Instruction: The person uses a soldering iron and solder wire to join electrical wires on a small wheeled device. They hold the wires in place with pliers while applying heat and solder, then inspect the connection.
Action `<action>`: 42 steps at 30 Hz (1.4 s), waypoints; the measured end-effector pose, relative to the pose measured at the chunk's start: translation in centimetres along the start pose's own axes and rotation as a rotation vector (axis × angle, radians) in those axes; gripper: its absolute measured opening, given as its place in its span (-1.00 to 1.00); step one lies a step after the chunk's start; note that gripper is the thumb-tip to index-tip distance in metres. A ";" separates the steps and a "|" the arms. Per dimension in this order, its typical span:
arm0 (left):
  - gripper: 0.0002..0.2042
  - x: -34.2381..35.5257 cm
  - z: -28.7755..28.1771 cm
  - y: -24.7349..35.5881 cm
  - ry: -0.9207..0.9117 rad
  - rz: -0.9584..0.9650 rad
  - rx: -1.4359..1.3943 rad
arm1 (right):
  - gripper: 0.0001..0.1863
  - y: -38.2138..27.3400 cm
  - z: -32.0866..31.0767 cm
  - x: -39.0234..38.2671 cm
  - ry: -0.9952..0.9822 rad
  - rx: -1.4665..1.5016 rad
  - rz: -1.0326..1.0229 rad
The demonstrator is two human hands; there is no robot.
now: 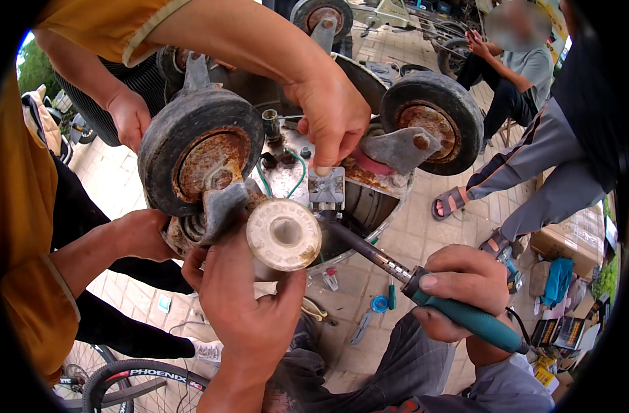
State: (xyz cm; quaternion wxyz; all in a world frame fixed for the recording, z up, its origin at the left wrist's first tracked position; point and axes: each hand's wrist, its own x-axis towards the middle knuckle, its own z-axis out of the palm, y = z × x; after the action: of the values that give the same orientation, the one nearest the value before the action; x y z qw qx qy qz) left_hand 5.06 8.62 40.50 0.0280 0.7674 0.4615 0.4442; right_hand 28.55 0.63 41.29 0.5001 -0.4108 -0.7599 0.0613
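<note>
My left hand (249,310) is closed round a cream-coloured round spool (259,234) with a hole in its middle. In my right hand (466,292) is a soldering iron (466,316) with a teal handle, gripped in my fingers. Its dark shaft points left, toward the gap beside the spool; the spool partly hides its tip. Just beyond is a grey metal block (326,189), with a co-worker's hand (331,113) reaching down and a fingertip on it. Green wires (302,175) and dark terminals lie left of the block, on a metal plate inside a round drum.
Rusty caster wheels (197,151) (435,124) stand on the drum's rim (390,220). Another hand (130,117) is by the left wheel. Pliers (360,329) and a blue round lid (379,303) lie on the paving. A bicycle wheel (142,372) and cardboard boxes (569,241) flank me.
</note>
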 end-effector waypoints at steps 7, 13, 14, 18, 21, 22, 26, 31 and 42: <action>-0.53 0.1 0.0 0.3 -0.007 -0.016 -0.006 | -0.52 -0.1 -0.1 -0.1 0.029 0.000 -0.001; -0.49 0.0 0.1 0.2 0.001 0.006 -0.002 | -0.51 -0.1 -0.1 -0.2 0.002 -0.008 0.012; -0.51 0.0 0.0 0.5 -0.001 -0.008 0.005 | -0.51 -0.1 -0.2 -0.3 0.008 -0.011 0.010; -0.51 0.1 0.1 0.3 -0.003 -0.018 0.000 | -0.52 -0.2 0.1 -0.1 0.024 0.003 0.011; -0.51 0.1 0.1 0.5 0.010 -0.010 0.017 | -0.53 -0.2 0.1 0.0 0.008 0.000 0.025; -0.51 0.0 0.2 0.5 0.015 -0.002 0.013 | -0.53 -0.2 0.0 0.0 0.009 -0.003 0.028; -0.50 0.1 0.4 0.1 0.017 0.036 0.012 | -0.54 -0.3 -0.1 -0.1 0.033 0.004 0.013; -0.50 0.1 0.5 0.1 0.031 0.045 0.014 | -0.54 -0.2 -0.1 -0.1 0.000 -0.017 0.015; -0.51 -0.2 -0.1 -0.3 0.007 0.023 -0.028 | -0.56 0.0 0.1 -0.9 0.065 -0.004 -0.002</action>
State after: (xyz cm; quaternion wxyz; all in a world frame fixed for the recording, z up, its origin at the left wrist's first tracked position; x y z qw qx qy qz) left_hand 4.78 8.60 40.32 0.0321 0.7707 0.4463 0.4536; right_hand 28.61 0.11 40.58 0.5237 -0.4128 -0.7438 0.0456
